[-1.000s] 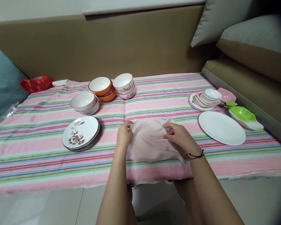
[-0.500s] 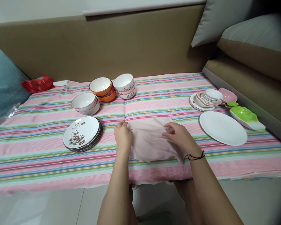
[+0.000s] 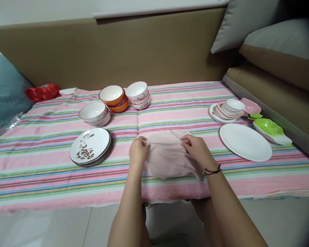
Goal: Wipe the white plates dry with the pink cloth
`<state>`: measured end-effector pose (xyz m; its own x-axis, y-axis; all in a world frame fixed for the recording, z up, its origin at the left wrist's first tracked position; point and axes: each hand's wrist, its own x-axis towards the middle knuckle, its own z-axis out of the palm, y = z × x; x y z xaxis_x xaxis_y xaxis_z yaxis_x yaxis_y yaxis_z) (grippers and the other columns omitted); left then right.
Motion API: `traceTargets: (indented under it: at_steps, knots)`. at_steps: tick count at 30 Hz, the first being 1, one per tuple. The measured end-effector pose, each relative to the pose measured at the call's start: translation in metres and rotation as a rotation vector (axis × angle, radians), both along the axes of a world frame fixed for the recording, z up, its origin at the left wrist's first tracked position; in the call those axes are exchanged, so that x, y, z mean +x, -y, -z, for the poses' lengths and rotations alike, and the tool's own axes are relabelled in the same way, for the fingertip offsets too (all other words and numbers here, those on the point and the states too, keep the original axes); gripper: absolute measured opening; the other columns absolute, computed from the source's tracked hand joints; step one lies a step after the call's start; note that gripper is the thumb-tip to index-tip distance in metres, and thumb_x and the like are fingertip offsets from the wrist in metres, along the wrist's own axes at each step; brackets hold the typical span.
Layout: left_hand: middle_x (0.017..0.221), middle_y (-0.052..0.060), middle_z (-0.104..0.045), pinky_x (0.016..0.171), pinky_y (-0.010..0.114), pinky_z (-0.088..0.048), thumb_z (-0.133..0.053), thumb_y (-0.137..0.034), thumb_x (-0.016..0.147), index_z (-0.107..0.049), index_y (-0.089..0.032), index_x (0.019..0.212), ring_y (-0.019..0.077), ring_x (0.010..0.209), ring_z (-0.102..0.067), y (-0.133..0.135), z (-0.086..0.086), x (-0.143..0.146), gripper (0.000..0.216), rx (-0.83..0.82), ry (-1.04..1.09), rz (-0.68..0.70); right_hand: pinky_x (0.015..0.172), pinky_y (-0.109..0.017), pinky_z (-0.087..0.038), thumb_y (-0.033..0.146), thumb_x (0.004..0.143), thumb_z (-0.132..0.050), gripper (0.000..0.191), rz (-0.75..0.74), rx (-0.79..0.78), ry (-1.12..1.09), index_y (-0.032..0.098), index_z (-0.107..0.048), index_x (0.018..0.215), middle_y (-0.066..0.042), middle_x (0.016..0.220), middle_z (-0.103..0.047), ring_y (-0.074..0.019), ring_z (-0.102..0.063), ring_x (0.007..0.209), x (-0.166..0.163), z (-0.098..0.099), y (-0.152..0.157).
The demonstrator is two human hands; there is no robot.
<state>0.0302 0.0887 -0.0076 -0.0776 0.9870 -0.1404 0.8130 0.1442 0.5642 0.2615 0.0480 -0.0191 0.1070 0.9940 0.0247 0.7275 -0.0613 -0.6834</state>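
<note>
A pale pink cloth (image 3: 167, 157) lies creased on the striped tablecloth (image 3: 54, 187) in front of me. My left hand (image 3: 139, 150) pinches the cloth near its upper left part, thumb against fingers. On the other side, my right hand (image 3: 195, 145) has its fingertips closed on the cloth's upper right part; a thin black band circles that wrist. Left of the cloth sits a stack of white plates (image 3: 90, 144) with a brown flower design. To its right lies a white oval plate (image 3: 245, 141).
Behind the plates stand stacked white bowls (image 3: 94, 112), orange-sided bowls (image 3: 113, 96) and white bowls with red rims (image 3: 137, 92). At the right are small stacked dishes (image 3: 228, 109), a pink dish (image 3: 250, 105) and a green leaf-shaped dish (image 3: 269, 128). A red bundle (image 3: 43, 92) rests far left.
My left hand has shifted slightly right and its thumb now shows over the cloth. My right hand's fingers have drawn closer together on the cloth.
</note>
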Motion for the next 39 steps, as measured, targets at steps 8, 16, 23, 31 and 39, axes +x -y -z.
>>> traceTargets:
  at_steps: [8, 16, 23, 31, 39]
  knots:
    - [0.085, 0.006, -0.067, 0.062, 0.029, -0.039, -0.065, -0.032, 0.071, -0.054, -0.02, 0.086, 0.0217, 0.077, -0.061, 0.004, -0.004, -0.006, 0.022, -0.093, -0.071, -0.046, 0.066, -0.025, -0.042, 0.013, 0.077, -0.051, 0.016, 0.001, -0.011, 0.008, 0.02, -0.057, 0.09, -0.003, 0.083, -0.066, -0.016, -0.061, 0.078, -0.005, -0.002, 0.0]
    - [0.086, 0.009, -0.067, 0.064, 0.031, -0.04, -0.054, -0.038, 0.079, -0.057, -0.019, 0.074, 0.0247, 0.082, -0.061, 0.004, -0.001, 0.004, 0.02, -0.12, -0.158, 0.109, 0.05, -0.026, -0.023, 0.039, 0.08, -0.052, 0.035, -0.027, -0.155, 0.204, 0.021, -0.034, 0.055, 0.0, 0.054, -0.045, -0.0127, -0.04, 0.052, -0.009, 0.001, -0.003]
    - [0.093, 0.003, -0.067, 0.074, 0.026, -0.045, -0.051, -0.029, 0.083, -0.064, -0.018, 0.095, 0.0161, 0.079, -0.058, -0.002, 0.006, 0.005, 0.021, 0.161, 0.353, 0.155, 0.054, -0.024, -0.027, 0.04, 0.086, -0.042, 0.029, 0.06, 0.022, -0.02, 0.022, -0.033, 0.064, 0.003, 0.056, -0.042, -0.0133, -0.039, 0.055, 0.001, 0.0, -0.003]
    - [0.112, 0.011, -0.063, 0.086, 0.034, -0.045, -0.051, -0.015, 0.08, -0.063, -0.017, 0.114, 0.0233, 0.095, -0.06, 0.007, 0.006, 0.018, 0.036, 0.127, 0.035, 0.195, 0.058, -0.029, -0.03, 0.034, 0.082, -0.049, 0.026, 0.145, -0.001, 0.194, 0.02, -0.056, 0.061, -0.006, 0.067, -0.063, -0.0193, -0.052, 0.063, 0.007, -0.006, -0.003]
    - [0.111, 0.011, -0.063, 0.08, 0.033, -0.043, -0.048, -0.025, 0.084, -0.063, -0.017, 0.108, 0.0242, 0.096, -0.06, 0.005, -0.003, 0.008, 0.029, 0.084, 0.037, -0.012, 0.08, -0.041, -0.044, 0.032, 0.08, -0.052, 0.038, 0.543, 0.19, 0.256, 0.012, -0.064, 0.11, -0.016, 0.102, -0.068, -0.0295, -0.061, 0.092, 0.041, -0.004, 0.008]
